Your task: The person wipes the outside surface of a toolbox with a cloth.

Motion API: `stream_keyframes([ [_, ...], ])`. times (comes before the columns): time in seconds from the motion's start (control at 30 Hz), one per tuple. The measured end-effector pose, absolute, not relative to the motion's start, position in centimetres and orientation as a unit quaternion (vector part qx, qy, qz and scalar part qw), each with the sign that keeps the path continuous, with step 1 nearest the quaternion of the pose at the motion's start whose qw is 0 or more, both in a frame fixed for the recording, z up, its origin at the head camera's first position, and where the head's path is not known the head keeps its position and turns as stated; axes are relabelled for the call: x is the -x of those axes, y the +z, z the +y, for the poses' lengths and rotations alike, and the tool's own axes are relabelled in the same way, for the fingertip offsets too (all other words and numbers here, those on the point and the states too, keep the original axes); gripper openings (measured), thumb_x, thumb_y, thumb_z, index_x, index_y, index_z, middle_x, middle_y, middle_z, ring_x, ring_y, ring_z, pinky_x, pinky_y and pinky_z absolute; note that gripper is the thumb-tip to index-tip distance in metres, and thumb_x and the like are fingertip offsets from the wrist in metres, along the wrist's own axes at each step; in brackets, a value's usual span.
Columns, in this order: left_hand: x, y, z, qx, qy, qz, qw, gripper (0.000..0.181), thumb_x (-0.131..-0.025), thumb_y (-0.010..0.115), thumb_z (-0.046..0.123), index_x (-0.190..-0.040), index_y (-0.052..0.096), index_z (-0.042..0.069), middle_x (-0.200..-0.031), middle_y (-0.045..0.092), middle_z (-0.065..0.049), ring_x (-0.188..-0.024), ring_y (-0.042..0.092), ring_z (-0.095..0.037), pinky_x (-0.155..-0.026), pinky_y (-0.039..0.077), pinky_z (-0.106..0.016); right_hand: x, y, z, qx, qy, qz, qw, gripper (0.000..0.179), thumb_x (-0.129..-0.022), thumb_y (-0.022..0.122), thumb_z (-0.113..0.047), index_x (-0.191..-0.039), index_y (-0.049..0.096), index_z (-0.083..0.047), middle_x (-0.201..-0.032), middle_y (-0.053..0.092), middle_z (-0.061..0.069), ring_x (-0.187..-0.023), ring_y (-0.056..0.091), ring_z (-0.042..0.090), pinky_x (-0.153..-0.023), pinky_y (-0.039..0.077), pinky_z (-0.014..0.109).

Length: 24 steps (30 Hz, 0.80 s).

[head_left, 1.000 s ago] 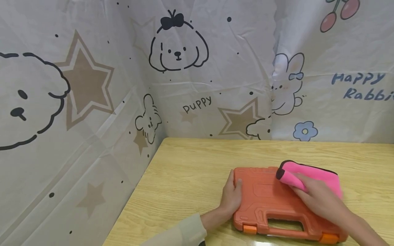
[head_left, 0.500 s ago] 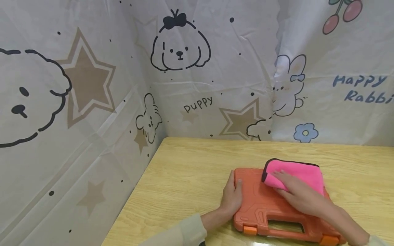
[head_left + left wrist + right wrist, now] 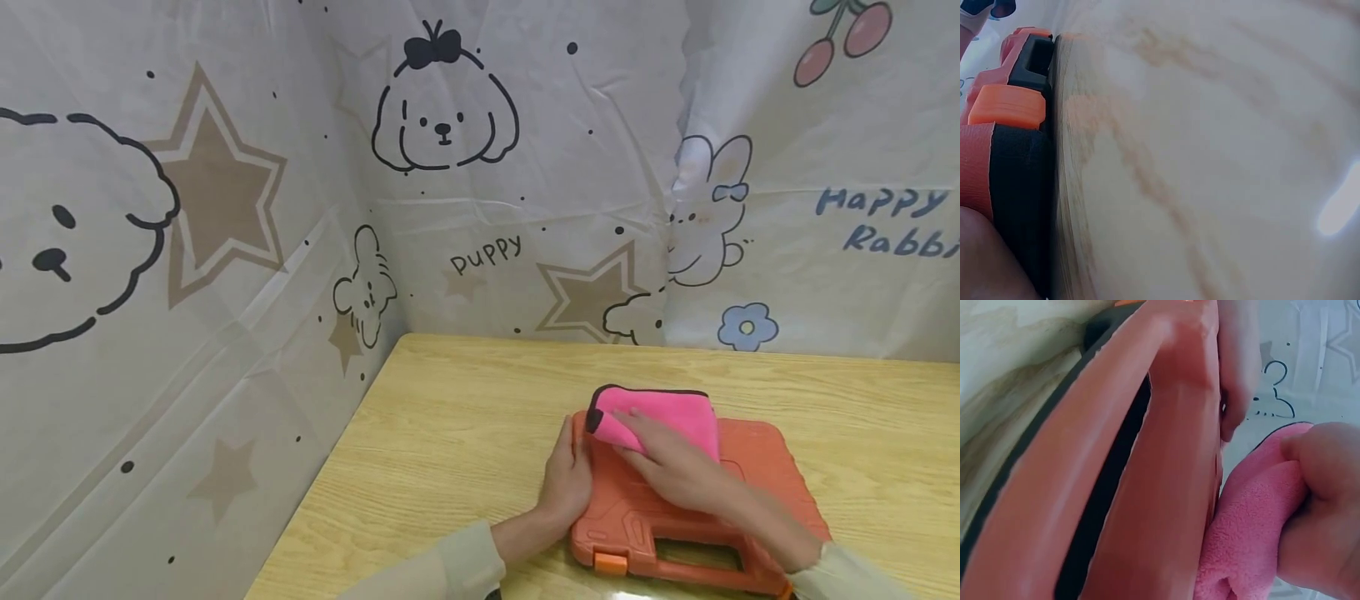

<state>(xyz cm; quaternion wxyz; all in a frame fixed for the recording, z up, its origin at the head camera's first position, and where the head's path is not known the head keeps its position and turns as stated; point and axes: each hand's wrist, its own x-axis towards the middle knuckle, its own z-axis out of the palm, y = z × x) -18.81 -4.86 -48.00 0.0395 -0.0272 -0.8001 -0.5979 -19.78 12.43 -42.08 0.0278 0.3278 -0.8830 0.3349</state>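
Note:
In the head view, an orange-red plastic carrying case [image 3: 761,454] with a handle cut-out lies flat on the table. My left hand [image 3: 566,483] holds its left edge, the thumb up by the top face. On the lid, my right hand [image 3: 675,467] grips a folded pink cloth [image 3: 686,410] with dark edging, near the upper left corner. Seen from the right wrist, the fluffy cloth [image 3: 1250,512] bunches under the fingers against the case's top face. An orange latch [image 3: 1007,106] and the black lower half of the case [image 3: 1019,181] show in the left wrist view.
The light wood-grain table [image 3: 450,433] reaches back to a hanging fabric backdrop [image 3: 540,150] printed with puppies, stars and a rabbit. More of that fabric [image 3: 247,400] hangs along the table's left side.
My right hand has swept the pink cloth leftward over the lid, from the right side to the upper left corner. My left hand stays at the case's left edge.

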Motion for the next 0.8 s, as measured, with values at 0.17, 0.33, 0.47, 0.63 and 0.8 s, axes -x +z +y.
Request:
stream_keyframes([
  [0.17,18.9,-48.2,-4.9,0.045,-0.595,-0.801,0.054,0.047,-0.110,0.034,0.018,-0.156,0.032,0.009,-0.155,0.041,-0.008,-0.142,0.035,-0.022,-0.116,0.028,-0.042,19.9,-42.3,11.4,-0.356,0.322,-0.877,0.002,0.048,-0.104,0.056,-0.019,-0.143,0.049,0.007,-0.145,0.045,0.030,-0.137,0.033,0.051,-0.109,0.027,0.066],
  [0.33,18.7,-48.3,-5.0,0.043,-0.593,-0.801,0.073,0.047,-0.108,0.041,0.016,-0.155,0.038,0.017,-0.149,0.049,-0.004,-0.138,0.041,-0.020,-0.114,0.032,-0.039,19.8,-42.4,11.1,-0.399,0.289,-0.870,-0.005,0.046,-0.105,0.052,-0.020,-0.145,0.049,0.003,-0.147,0.047,0.022,-0.139,0.030,0.050,-0.111,0.020,0.067],
  [0.47,18.7,-48.3,-5.0,0.039,-0.587,-0.805,0.076,0.049,-0.106,0.045,0.014,-0.154,0.039,0.018,-0.148,0.050,-0.003,-0.137,0.042,-0.020,-0.114,0.033,-0.038,19.8,-42.5,11.2,-0.416,0.274,-0.867,-0.008,0.046,-0.104,0.053,-0.015,-0.145,0.048,0.005,-0.148,0.046,0.021,-0.139,0.030,0.050,-0.111,0.019,0.067],
  [0.63,19.0,-48.2,-4.8,0.039,-0.582,-0.810,0.067,0.052,-0.103,0.047,0.009,-0.154,0.039,0.018,-0.149,0.049,-0.001,-0.138,0.041,-0.018,-0.115,0.031,-0.036,20.2,-42.5,11.6,-0.421,0.263,-0.868,-0.029,0.048,-0.101,0.055,-0.006,-0.145,0.045,0.008,-0.149,0.044,0.024,-0.140,0.028,0.051,-0.110,0.019,0.069],
  [0.8,18.9,-48.2,-4.9,0.056,-0.590,-0.802,0.079,0.046,-0.104,0.046,0.009,-0.150,0.043,0.017,-0.146,0.052,-0.004,-0.137,0.043,-0.021,-0.114,0.033,-0.039,20.2,-42.6,12.0,-0.423,0.255,-0.869,-0.029,0.048,-0.100,0.056,-0.004,-0.145,0.044,0.009,-0.149,0.043,0.024,-0.140,0.028,0.050,-0.110,0.019,0.068],
])
